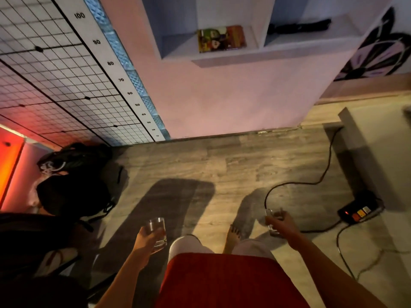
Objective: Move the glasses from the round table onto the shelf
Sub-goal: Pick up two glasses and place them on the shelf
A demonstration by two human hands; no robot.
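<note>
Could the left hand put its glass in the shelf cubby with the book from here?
Probably not yet. The left hand holds its glass low by the legs, and the cubby with the book is well ahead across open floor. Nothing blocks the way, so stepping closer should do it.

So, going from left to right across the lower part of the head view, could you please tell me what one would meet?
Black bags → left hand holding a glass → bare foot → right hand holding a second glass → power strip.
</note>
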